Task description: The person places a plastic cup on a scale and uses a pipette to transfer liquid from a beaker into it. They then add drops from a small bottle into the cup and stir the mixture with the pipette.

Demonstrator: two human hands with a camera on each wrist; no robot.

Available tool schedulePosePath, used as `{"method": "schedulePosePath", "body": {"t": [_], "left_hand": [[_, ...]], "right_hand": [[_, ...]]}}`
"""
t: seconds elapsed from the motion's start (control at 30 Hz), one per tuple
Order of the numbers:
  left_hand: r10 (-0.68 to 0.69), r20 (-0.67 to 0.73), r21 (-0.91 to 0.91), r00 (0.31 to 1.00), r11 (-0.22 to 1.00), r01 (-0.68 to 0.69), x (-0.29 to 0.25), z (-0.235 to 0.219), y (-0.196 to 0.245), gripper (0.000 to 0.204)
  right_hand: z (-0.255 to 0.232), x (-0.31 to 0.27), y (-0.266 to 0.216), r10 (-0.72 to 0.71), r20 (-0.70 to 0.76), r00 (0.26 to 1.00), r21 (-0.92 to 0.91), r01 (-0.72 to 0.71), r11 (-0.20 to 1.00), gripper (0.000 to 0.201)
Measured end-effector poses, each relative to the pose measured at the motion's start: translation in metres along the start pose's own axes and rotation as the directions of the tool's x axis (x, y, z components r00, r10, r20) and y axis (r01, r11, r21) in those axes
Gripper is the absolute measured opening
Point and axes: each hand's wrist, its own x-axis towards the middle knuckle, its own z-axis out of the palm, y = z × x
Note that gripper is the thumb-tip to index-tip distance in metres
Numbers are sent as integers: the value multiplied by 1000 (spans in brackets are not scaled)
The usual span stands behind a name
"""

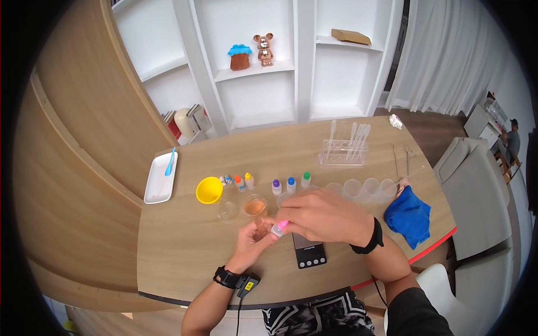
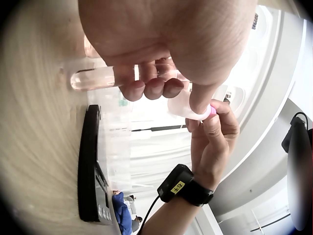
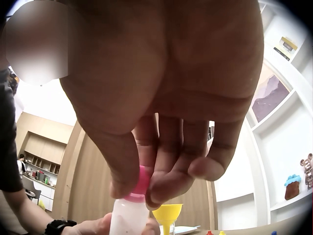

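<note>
My left hand [image 1: 246, 246] holds two things at once. Its curled fingers grip a clear test tube [image 2: 93, 79], which lies sideways across the palm in the left wrist view. Thumb and forefinger of the same hand hold a small translucent dropper bottle [image 3: 128, 218], tilted in the head view. The thumb and fingertips of my right hand [image 1: 330, 215] pinch the bottle's pink cap [image 3: 142, 181], which sits at the bottle's top. Just below the hands lies a black digital scale [image 1: 310, 256], partly covered by the right hand. A cup of orange liquid [image 1: 255, 206] stands beyond the left hand.
Several dropper bottles with coloured caps [image 1: 291, 185] stand mid-table, near a yellow funnel [image 1: 209, 190]. Clear cups [image 1: 370, 189] line up to the right. Behind them is a rack [image 1: 343, 154] with pipettes. A blue cloth [image 1: 409, 217] and a white tray [image 1: 159, 190] lie at opposite sides.
</note>
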Motion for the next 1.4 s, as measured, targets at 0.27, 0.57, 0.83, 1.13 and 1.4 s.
{"method": "schedulePosePath", "body": {"t": [0.27,0.57,0.83,1.13,1.4], "left_hand": [[-34,-34,28,999,999,35,-1,4,1,27],[-26,-40,74,999,997,29,1,6,5,24],[-19,-72,48,997,999,23,0,7,0,25],[-42,-31,58,999,997,44,-3,-6,-18,34],[79,48,-44,996,996,-77,4,6,5,49]], "right_hand": [[-11,4,-4,76,124,989,-210,-49,976,32],[-12,2,-4,65,135,989,-65,-57,996,23],[-13,2,-7,85,89,992,-65,-79,995,19],[-10,2,-4,18,81,997,42,-22,999,13],[-73,-13,20,360,-297,884,104,-345,933,16]]}}
